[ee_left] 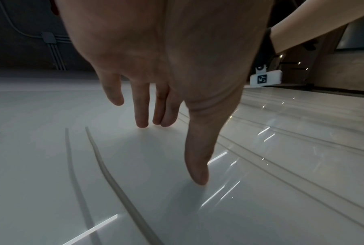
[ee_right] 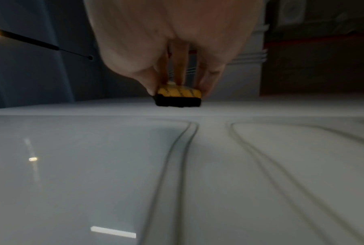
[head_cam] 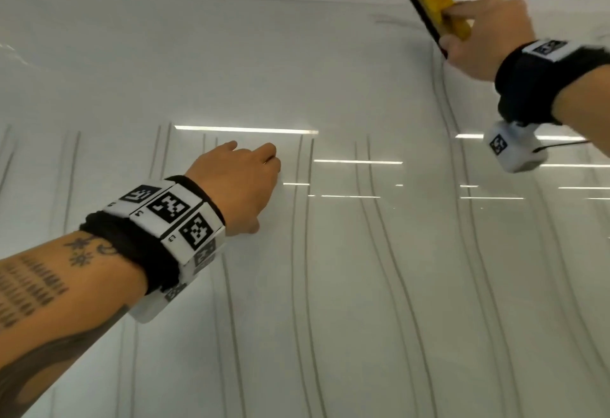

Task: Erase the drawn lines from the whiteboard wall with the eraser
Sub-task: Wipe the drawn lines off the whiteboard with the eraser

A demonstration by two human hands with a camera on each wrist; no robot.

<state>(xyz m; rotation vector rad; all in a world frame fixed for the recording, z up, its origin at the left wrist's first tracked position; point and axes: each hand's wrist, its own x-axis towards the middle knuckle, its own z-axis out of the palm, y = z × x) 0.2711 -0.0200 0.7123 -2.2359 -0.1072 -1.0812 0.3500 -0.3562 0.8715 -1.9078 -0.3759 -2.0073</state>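
A glossy whiteboard wall (head_cam: 330, 70) fills the head view, crossed by several long grey drawn lines (head_cam: 295, 252) running top to bottom. High at the upper right, my right hand (head_cam: 475, 34) grips a yellow eraser (head_cam: 439, 9) with a black felt face, pressed to the board near its top edge. In the right wrist view the eraser (ee_right: 178, 97) sits just above the curved tops of two line pairs (ee_right: 189, 132). My left hand (head_cam: 244, 183) leans on the board at centre left. Its straight fingertips (ee_left: 142, 123) and thumb touch the surface between lines (ee_left: 105, 165), holding nothing.
A faint grey smear (head_cam: 392, 19) lies left of the eraser. Ceiling lights reflect as bright bars (head_cam: 244, 129) on the board. Beyond the board's upper edge is a dark ceiling with conduits (ee_left: 55, 49).
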